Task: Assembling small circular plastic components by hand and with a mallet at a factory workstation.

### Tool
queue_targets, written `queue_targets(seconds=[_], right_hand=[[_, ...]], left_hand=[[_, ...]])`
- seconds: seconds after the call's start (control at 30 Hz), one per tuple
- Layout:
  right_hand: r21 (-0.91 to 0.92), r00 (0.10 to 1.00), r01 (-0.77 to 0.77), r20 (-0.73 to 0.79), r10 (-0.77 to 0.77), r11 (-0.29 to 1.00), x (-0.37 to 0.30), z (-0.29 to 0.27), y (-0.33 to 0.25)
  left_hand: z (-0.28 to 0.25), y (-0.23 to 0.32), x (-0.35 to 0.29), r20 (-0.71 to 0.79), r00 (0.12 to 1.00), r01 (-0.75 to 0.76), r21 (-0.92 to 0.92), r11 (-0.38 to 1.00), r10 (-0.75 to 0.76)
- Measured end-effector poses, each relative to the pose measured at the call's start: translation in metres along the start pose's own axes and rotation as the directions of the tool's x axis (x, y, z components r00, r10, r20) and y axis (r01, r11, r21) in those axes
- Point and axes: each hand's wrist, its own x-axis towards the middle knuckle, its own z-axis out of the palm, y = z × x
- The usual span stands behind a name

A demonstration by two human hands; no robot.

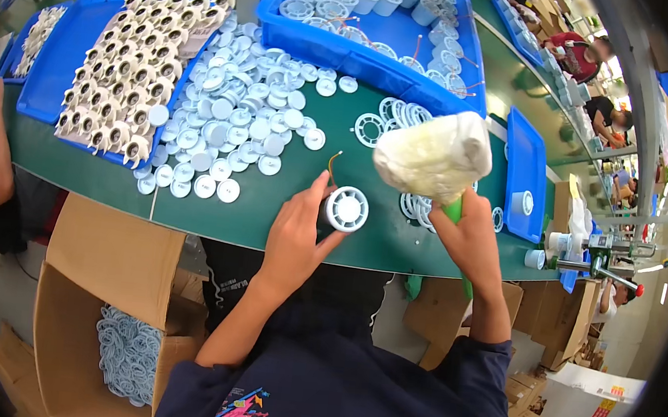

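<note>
My left hand (293, 233) is wrapped round a white cylindrical housing (347, 209) on the green table, its slotted round cover facing up. A short thin wire (334, 160) sticks out beyond my fingertips. Gripped in my right hand (472, 239) is a mallet (434, 155) with a green handle; its head is covered in whitish wrapping. The mallet head is raised to the right of the housing, apart from it. Slotted white rings (370, 130) lie behind the mallet, which partly hides them. Many pale blue-white discs (257, 129) are piled to the left.
A blue crate (372, 59) of wired white housings stands at the back. White fan impellers (126, 68) fill a tray at left. At right are a blue tray (523, 178) and a red-tipped lever press (602, 262). An open carton (113, 243) stands below; another person's arm (0, 148) is far left.
</note>
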Motion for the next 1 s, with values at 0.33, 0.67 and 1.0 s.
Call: queue_targets(seconds=[0.33, 0.67, 1.0], right_hand=[[-0.675, 0.899, 0.424, 0.232, -0.373, 0.603, -0.007, 0.022, -0.031], [-0.327, 0.894, 0.339, -0.181, -0.410, 0.882, -0.083, 0.045, 0.031], [-0.220, 0.993, 0.052, -0.095, -0.074, 0.974, -0.090, 0.065, 0.059]], left_hand=[[0.012, -0.012, -0.011, 0.040, 0.999, 0.023, -0.068, 0.997, -0.020], [-0.005, 0.003, -0.007, 0.096, 0.990, 0.107, -0.070, 0.992, -0.100], [-0.003, 0.001, 0.002, 0.191, 0.974, 0.141, -0.082, 0.987, -0.123]])
